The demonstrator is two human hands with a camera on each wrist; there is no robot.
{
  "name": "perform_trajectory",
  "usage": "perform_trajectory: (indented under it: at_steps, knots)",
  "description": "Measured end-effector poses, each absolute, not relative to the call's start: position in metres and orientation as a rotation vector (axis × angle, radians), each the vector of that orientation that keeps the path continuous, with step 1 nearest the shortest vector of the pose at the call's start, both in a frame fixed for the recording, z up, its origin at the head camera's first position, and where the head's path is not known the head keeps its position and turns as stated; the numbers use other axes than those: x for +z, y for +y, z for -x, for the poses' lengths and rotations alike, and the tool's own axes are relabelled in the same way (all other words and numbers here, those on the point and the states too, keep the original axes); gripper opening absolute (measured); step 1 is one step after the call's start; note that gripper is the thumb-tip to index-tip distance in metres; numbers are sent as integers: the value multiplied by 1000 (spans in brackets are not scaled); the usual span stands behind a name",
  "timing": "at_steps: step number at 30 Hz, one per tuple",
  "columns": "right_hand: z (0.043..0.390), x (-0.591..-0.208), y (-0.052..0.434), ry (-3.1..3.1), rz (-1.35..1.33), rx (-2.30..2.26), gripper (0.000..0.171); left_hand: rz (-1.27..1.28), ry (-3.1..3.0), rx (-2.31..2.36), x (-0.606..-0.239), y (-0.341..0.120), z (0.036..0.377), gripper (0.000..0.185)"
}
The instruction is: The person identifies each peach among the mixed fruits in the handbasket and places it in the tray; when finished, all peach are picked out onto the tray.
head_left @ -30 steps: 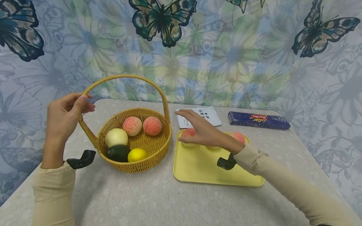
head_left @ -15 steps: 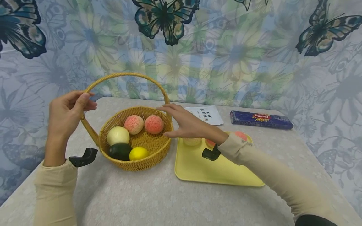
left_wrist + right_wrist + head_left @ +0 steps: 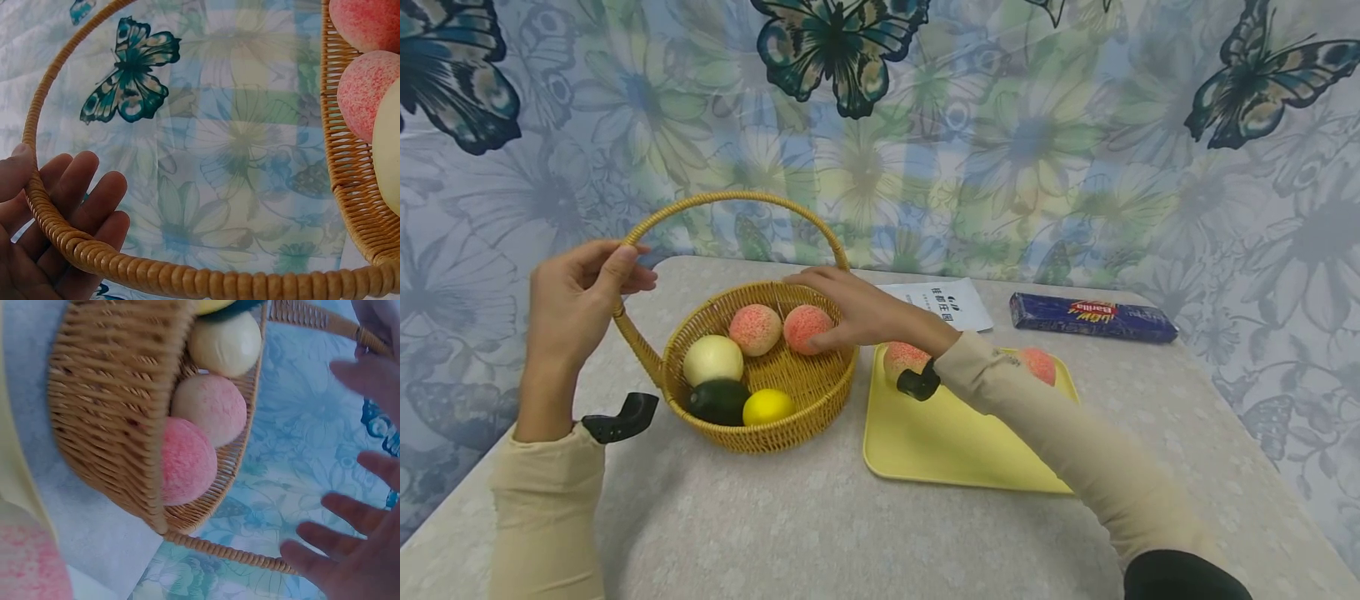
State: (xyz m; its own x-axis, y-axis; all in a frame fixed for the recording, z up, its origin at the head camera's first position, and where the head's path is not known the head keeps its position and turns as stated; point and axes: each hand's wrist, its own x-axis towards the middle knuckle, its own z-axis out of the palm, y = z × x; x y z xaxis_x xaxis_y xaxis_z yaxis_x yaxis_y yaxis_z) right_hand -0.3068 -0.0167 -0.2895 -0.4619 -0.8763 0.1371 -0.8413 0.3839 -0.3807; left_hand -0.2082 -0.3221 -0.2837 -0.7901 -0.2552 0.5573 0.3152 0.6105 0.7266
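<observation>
A wicker basket (image 3: 760,442) with a tall hoop handle (image 3: 730,198) stands left of centre. It holds two pink peaches (image 3: 753,329) (image 3: 803,323), a pale round fruit (image 3: 712,360), a dark green fruit (image 3: 717,400) and a lemon (image 3: 767,407). My left hand (image 3: 580,292) grips the handle (image 3: 156,278) low on its left side, thumb in front. Over the basket's right rim, my right hand (image 3: 850,312) reaches with fingers (image 3: 337,556) straight and spread, just by the right peach (image 3: 187,459). It holds nothing.
To the right of the basket lies a yellow tray (image 3: 955,450) with two peaches (image 3: 904,358) (image 3: 1038,364) showing. Behind it sit a white packet (image 3: 943,304) and a blue pasta box (image 3: 1090,317). A butterfly-print curtain backs the table.
My right hand has left the tray and swung left over the basket rim toward the right peach. The left hand has stayed on the handle.
</observation>
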Motion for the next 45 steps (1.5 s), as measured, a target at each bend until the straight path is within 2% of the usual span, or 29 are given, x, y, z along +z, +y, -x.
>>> perform_trajectory:
  at_steps: [28,45]
  knots:
    - [343,-296,-77,2585,1399,-497,75,77,-2171,-1188,-285,-324,210,31]
    - [357,-315,-91,2696,1356,-717,61,71,-2174,-1175,-285,-323,210,30]
